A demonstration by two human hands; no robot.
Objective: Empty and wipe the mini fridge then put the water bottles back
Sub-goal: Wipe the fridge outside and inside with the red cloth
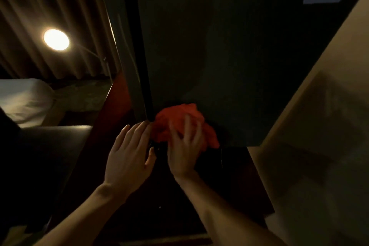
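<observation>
The dark mini fridge (229, 46) fills the upper middle of the head view, seen from above, its top a flat black panel. A crumpled red cloth (177, 122) lies at the near left corner of that top. My right hand (183, 150) rests on the cloth with fingers spread and slightly bent over it. My left hand (129, 156) is beside it, fingers straight, fingertips touching the fridge's front corner by the cloth. No water bottles are visible. The fridge's inside is hidden.
A lit lamp (56, 39) glows at the left in front of brown curtains (30, 6). A bed with white linen (24, 100) lies at the far left. A beige wall (329, 126) stands right of the fridge. The floor below is very dark.
</observation>
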